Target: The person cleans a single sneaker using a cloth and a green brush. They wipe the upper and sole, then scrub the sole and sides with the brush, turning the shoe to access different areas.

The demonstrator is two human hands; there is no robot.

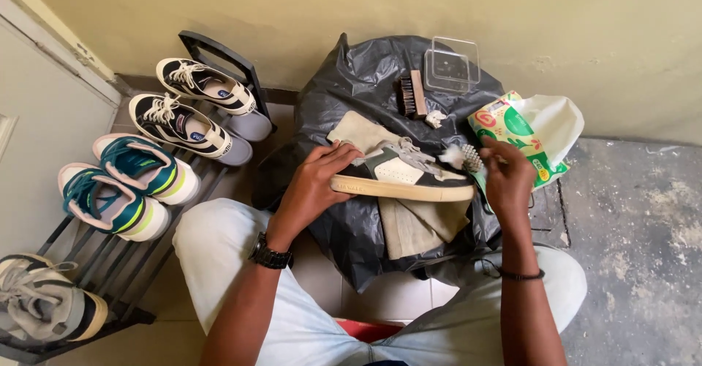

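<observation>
The left hand (pixel 316 183) is gripping the heel end of a white, green and black sneaker (pixel 402 174), fingers curled over the collar. The sneaker is lying on its side on a beige cloth (pixel 417 223) spread over a black plastic bag (pixel 351 95). The right hand (pixel 506 177) is closing around a small scrubbing brush (pixel 468 160), pressing its foamy bristles against the toe.

To scrub well, judge the grip first: the left hand should be pinning the sneaker firmly so the toe is not sliding, while the right is working short strokes with light pressure, keeping the foam on the cloth.

The brush handle is hidden inside the right fist, so its shape is unclear. The sneaker's far side is facing away. A wooden brush (pixel 413 95), a clear plastic box (pixel 452 65) and a green-printed pouch (pixel 526 136) are lying behind; the pouch's contents cannot be made out.
</observation>
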